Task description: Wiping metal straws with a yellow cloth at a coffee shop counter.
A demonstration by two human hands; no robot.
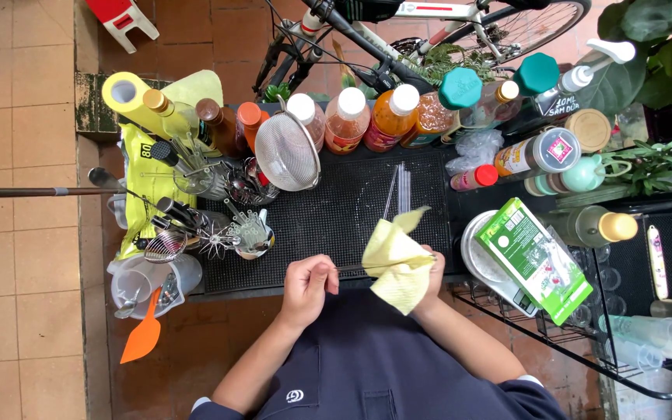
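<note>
My right hand (431, 274) grips a yellow cloth (397, 260) folded around a thin metal straw (353, 267). My left hand (307, 284) pinches the straw's other end, just left of the cloth. Both hands hover over the near edge of a black rubber bar mat (336, 210). Several more metal straws (400, 187) lie on the mat a little beyond the cloth.
A row of syrup bottles (386, 117) lines the far side. A metal strainer (288, 152) and cups of bar tools (219, 210) stand at the left, with a plastic jug (145, 284) and orange spatula (143, 334). A green carton (534, 257) lies on a scale at the right.
</note>
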